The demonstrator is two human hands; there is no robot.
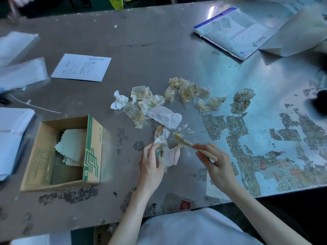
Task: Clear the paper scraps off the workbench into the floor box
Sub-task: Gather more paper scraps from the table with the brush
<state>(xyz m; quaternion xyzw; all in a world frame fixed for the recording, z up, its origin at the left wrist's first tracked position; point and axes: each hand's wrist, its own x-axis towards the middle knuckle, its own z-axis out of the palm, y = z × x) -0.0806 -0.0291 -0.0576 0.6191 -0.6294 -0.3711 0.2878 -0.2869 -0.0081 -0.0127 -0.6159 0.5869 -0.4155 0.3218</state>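
Several crumpled paper scraps, yellowish and white, lie spread across the middle of the metal workbench. My left hand grips a bunch of crumpled white scraps just above the bench. My right hand holds a small wooden-handled brush, its bristle tip pointing left toward the held scraps. A larger white crumpled sheet lies just beyond my hands. No floor box is in view.
An open cardboard box with zigzag-edged cloths stands on the bench at the left. White envelopes and stacks of paper lie at the left, padded mailers at the back right. Stuck label residue covers the right side.
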